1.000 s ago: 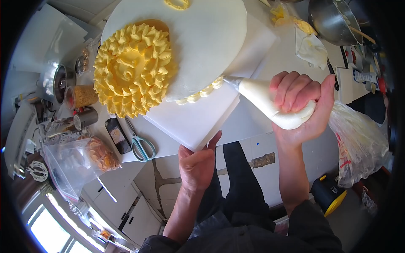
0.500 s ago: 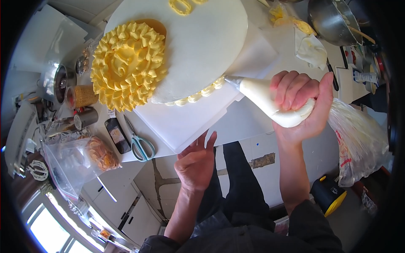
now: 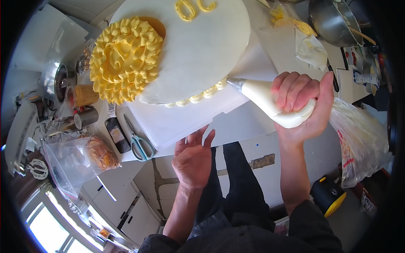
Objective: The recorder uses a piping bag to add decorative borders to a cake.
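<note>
A large white-frosted cake rests on a white board. A big yellow piped-cream flower covers its left part, and yellow piped loops lie on top near the far side. Cream shells run along the near lower edge. My right hand is closed round a piping bag full of pale cream, its metal tip beside the cake's lower right edge, at the end of the shell row. My left hand, palm up with fingers apart, is at the board's near edge; some fingertips are partly hidden there.
Scissors and a phone lie left of the board, with a clear bag of brown slices beyond. A steel bowl stands at the far right. A large plastic bag hangs beyond my right forearm.
The cake and board have turned clockwise: the near edge has shifted left and the yellow loops have come further into view. My left hand has moved slightly left; the piping bag has barely moved.
</note>
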Demonstrator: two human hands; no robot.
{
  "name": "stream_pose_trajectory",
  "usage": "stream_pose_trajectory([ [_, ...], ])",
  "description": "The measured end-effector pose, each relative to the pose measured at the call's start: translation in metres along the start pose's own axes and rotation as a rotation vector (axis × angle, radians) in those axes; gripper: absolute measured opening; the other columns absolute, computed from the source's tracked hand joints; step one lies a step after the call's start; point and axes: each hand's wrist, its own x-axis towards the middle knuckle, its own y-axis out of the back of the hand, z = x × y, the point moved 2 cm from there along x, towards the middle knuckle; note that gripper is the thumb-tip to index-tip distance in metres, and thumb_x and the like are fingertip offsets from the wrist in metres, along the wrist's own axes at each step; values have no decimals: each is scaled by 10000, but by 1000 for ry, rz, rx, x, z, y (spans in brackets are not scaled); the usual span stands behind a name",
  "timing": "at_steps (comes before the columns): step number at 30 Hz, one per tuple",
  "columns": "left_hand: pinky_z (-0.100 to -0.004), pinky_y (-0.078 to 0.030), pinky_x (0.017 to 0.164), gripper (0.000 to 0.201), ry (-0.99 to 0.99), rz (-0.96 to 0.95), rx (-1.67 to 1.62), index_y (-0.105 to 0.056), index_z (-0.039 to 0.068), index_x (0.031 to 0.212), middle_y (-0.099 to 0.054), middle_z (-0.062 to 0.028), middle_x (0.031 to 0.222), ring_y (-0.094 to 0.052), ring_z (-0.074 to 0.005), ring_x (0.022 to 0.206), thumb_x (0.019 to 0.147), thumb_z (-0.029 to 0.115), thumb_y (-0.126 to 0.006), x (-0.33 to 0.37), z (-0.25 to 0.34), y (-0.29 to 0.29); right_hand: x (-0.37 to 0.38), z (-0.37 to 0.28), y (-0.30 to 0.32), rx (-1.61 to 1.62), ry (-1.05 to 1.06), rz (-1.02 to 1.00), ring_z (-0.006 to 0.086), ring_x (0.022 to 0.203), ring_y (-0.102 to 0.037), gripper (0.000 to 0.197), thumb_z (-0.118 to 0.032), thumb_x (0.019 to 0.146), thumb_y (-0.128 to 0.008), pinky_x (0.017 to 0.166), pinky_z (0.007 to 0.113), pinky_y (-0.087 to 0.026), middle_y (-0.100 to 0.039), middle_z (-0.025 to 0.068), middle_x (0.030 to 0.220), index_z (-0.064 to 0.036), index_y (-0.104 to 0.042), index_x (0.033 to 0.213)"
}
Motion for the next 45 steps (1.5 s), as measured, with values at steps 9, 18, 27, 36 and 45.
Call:
stream_pose_trajectory([
  [9,-482,-330,1155,652,33,-20,59,-547,98,1363,-627,-69,1324,-502,-283,1339,739,-78,-480,0,-2,-11,-2,-1,1,-18,-24,54,176,445,-362,594,-318,1101,-194,610,357,-414,-381,38,504,-119,-377,572],
  [18,-499,-345,1140,664,-2,17,62,-499,87,1387,-632,-91,1305,-527,-280,1305,749,-92,-471,0,2,-10,2,-1,0,-40,-9,96,174,443,-361,591,-313,1098,-201,605,355,-412,-379,36,498,-122,-372,565],
  [27,-471,-328,1158,553,-11,7,52,-589,124,1276,-673,-50,1240,-548,-247,1255,756,-53,-519,1,0,-9,-2,-6,4,-2,-38,16,173,435,-354,580,-303,1096,-203,608,360,-413,-382,36,505,-124,-375,572],
  [36,-491,-342,1143,624,27,-12,84,-518,112,1353,-605,-80,1334,-524,-242,1280,753,-60,-496,2,-4,-12,1,-6,10,-15,-38,83,187,419,-408,608,-327,1095,-198,615,383,-461,-393,49,479,-112,-400,562],
  [45,-490,-346,1128,718,1,37,102,-437,69,1424,-583,-117,1361,-476,-254,1333,721,-62,-503,0,-5,-17,0,-5,12,6,-37,55,185,411,-405,602,-325,1096,-208,608,377,-460,-387,43,480,-113,-394,564],
])
